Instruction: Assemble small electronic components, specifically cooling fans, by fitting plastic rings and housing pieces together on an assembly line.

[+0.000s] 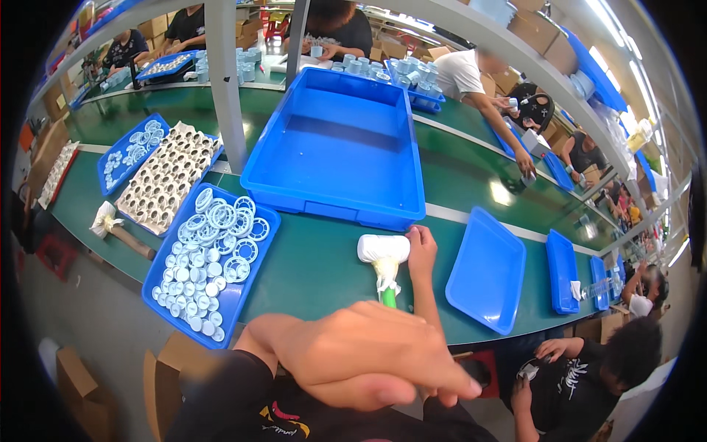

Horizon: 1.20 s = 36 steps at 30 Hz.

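the green bench (324, 272) carries everything, and the deep blue bin (339, 147) sits at its middle, empty as far as it shows; left of it a blue tray (254, 276) of white rings and caps, too many to count, with a white pocketed tray (166, 177) behind it; to the right two shallow blue lids (486, 272) lie flat, one beside the other; two mallets are in view, the white-headed mallet (383, 254) just in front of the bin and another (118, 228) well off at the left edge; the right hand (422, 254) reaches past the mallet, fingertips touching the bin's front wall, clasping nothing that shows; the left hand (368, 353) hangs close to the camera, fingers loosely curled and seemingly empty; to go well, i'd judge the right hand should take the green handle low and square, so the head does not tip.
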Tool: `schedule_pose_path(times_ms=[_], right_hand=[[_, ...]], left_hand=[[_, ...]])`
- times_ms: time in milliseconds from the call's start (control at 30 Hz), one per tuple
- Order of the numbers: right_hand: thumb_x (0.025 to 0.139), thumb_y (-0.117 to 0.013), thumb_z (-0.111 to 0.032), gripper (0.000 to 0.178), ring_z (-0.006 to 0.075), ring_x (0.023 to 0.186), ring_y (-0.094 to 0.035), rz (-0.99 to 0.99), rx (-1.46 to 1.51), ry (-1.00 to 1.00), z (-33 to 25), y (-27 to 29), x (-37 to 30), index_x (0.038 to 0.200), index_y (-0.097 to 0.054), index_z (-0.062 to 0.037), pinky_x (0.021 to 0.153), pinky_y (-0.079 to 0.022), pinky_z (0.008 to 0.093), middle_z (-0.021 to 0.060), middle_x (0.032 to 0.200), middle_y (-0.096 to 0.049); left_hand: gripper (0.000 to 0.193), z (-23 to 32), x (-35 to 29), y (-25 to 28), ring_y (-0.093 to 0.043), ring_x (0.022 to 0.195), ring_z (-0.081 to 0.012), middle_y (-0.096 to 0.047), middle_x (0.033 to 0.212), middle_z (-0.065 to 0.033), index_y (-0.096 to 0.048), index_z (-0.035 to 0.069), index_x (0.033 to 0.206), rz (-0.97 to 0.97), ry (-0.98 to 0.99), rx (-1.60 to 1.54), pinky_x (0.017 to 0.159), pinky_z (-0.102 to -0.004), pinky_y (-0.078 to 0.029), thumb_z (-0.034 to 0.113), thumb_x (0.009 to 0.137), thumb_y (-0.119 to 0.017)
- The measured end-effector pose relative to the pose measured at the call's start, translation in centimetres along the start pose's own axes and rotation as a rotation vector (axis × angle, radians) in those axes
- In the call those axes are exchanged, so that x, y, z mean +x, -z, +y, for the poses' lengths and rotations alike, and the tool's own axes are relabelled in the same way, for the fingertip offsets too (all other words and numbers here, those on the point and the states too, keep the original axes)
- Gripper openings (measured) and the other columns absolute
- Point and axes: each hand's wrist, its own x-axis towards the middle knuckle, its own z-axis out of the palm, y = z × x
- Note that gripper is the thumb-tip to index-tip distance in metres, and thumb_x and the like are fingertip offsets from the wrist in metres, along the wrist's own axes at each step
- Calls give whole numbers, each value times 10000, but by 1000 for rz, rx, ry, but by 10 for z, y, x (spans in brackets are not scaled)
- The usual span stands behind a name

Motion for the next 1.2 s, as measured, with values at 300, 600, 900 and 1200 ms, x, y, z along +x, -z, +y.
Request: schedule_pose_path(times_ms=[300, 600, 900, 1200], right_hand=[[1008, -590, -165, 221, 162, 809, -649, -19, 43, 56, 1, -7, -7, 1008, -686, 33, 751, -520, 319, 102, 855, -705], [998, -593, -176, 233, 173, 793, -657, -7, -41, 28, -2, -2, 9, 1033, -683, 36, 743, -519, 331, 119, 845, -712], [1000, -603, -197, 249, 183, 803, -668, -44, -87, 18, -8, 1, -3, 1052, -688, 31, 751, -523, 329, 127, 864, -720], [1002, -607, -218, 266, 169, 825, -690, -57, -76, 5, 0, 0, 4, 1081, -695, 20, 748, -534, 321, 120, 883, -738]], left_hand=[[202, -157, -15, 73, -552, 562, -244, -584, 688, -100, -669, 8, 806, 414, 113, 892, 539, -367, -441, 138, 961, -668], [359, -250, -116, 129, -592, 569, -392, -574, 616, -183, -573, 11, 702, 495, 489, 1070, 527, -471, -428, 223, 983, -646], [389, -255, -128, 134, -611, 570, -299, -660, 698, -200, -716, -19, 814, 514, 662, 930, 559, -395, -442, 308, 999, -614], [339, -255, -128, 135, -647, 683, -200, -703, 785, -193, -704, -41, 863, 486, 769, 938, 666, -347, -499, 234, 1017, -578]])
